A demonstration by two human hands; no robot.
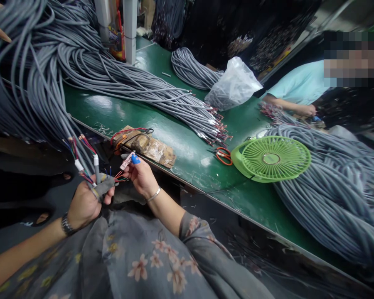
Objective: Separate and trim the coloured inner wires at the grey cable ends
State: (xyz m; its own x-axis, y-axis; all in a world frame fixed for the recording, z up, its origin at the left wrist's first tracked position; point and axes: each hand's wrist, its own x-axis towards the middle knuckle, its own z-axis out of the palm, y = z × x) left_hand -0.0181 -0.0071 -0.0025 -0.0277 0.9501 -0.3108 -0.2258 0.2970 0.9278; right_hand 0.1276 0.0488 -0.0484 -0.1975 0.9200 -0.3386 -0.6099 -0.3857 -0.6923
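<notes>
My left hand [86,204] is closed round the ends of several grey cables [96,168], in front of my lap. Grey wrapping covers its thumb. Thin coloured wires [120,176] stick out past that thumb toward the right hand. My right hand [142,176] pinches a small pale pinkish strip [126,162], whose exact kind I cannot make out. A blue cover sits on one of its fingertips. Just beyond, at the table edge, lies a worn wooden block [152,150] with red and black cords on it.
On the green table [180,166] lie a long grey cable bundle [137,85], orange-handled scissors [223,156], a green fan [271,159] and a plastic bag [233,85]. More cables [336,195] heap up at right. A co-worker's hand [305,110] is across the table.
</notes>
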